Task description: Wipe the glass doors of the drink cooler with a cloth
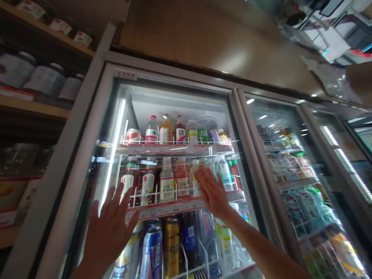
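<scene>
In front of me stands a glass-doored drinks fridge, its door [180,87] closed, with reflections on the pane. My left hand [109,224] is open, fingers spread, held up at the lower left of the glass; whether it touches cannot be told. Higher and to the right, my right hand [210,190] is against or close to the pane, with a small pale yellow pad [195,170] under its fingertips. Behind the glass, next to that hand, are a pink drink bottle [181,180] and a clear-labelled bottle [166,182] on the middle shelf.
More bottles and cans fill the fridge, among them a gold can [172,244] and a blue can [152,252]. A second glass door [279,128] is at the right. Shelves with jars [45,79] stand at the left. Above runs a wooden panel [203,38].
</scene>
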Motion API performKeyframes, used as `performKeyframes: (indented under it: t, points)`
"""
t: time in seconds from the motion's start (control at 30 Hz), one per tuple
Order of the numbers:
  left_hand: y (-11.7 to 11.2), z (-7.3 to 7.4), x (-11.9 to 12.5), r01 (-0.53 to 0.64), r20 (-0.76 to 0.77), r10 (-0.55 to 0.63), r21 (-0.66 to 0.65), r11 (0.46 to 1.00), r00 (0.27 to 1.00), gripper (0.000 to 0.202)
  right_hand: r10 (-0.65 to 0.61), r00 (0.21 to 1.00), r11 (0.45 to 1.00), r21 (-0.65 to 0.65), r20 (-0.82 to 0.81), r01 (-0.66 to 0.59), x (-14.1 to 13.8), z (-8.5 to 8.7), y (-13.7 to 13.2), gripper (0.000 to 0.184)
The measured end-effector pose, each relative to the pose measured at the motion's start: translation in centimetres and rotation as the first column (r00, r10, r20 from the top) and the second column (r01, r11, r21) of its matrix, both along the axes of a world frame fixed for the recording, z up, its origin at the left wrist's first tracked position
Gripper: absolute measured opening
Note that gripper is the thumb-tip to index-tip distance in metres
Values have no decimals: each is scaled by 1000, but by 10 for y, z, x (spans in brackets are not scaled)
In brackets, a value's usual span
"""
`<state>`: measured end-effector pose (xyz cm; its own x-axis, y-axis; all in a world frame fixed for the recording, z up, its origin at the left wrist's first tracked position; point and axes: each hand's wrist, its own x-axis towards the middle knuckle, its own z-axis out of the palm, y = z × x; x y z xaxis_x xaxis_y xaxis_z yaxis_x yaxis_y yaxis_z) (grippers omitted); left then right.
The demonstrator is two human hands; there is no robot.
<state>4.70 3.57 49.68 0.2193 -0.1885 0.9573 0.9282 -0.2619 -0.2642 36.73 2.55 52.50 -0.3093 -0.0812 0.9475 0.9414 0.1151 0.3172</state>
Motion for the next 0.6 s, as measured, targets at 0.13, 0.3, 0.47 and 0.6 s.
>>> performKeyframes:
  t: [0.13, 0.3, 0.47, 0.6]
  points:
    - [-2, 17, -2, -43, -6, 43, 11, 999, 999, 60, 37, 877, 978, 196, -479, 65, 46, 48, 8, 46]
    - [-3, 54, 0, -72, 65, 73, -26, 997, 995, 56, 21, 987, 995, 98, -156, -5, -8, 61, 10, 46]
    - [2, 60, 0, -79, 96, 85, -67, 995, 992, 56, 1, 992, 998, 62, -123, 7, 11, 63, 3, 47]
    - [5, 56, 1, -83, 101, 87, -43, 996, 991, 54, 46, 873, 988, 153, -486, 33, 25, 95, 9, 47]
